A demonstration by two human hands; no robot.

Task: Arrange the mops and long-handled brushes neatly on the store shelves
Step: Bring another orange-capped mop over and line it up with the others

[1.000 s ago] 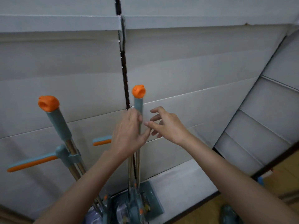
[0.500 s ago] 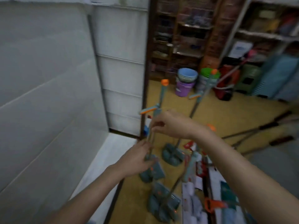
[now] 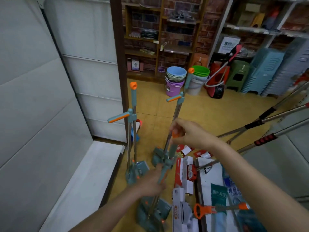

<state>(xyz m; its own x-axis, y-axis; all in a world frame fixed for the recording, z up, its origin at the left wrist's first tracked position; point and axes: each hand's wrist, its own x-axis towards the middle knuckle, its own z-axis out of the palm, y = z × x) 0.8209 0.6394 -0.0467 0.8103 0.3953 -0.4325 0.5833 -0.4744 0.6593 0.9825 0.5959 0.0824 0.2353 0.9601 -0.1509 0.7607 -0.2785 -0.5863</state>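
Observation:
Three teal squeeze mops with orange caps stand on the yellow floor. My right hand (image 3: 192,133) pinches the orange top end of the nearest mop (image 3: 168,158). My left hand (image 3: 150,183) grips the same mop lower down by its shaft and lever, and its head (image 3: 153,213) rests on the floor below. A second mop (image 3: 180,101) leans just behind it. The third mop (image 3: 132,131) stands upright at the left, beside the brown post. The white store shelf (image 3: 93,164) runs along the left.
Long handles with black and red grips (image 3: 264,139) slant in from the right. Boxed goods (image 3: 182,173) and an orange-ended tool (image 3: 202,210) lie on the floor by my right arm. Stacked buckets (image 3: 175,76) and plastic stools (image 3: 264,69) stand at the back.
The view has swung right, from the white shelf wall to the floor. My hands left the mop on the shelf and now hold another mop standing on the floor.

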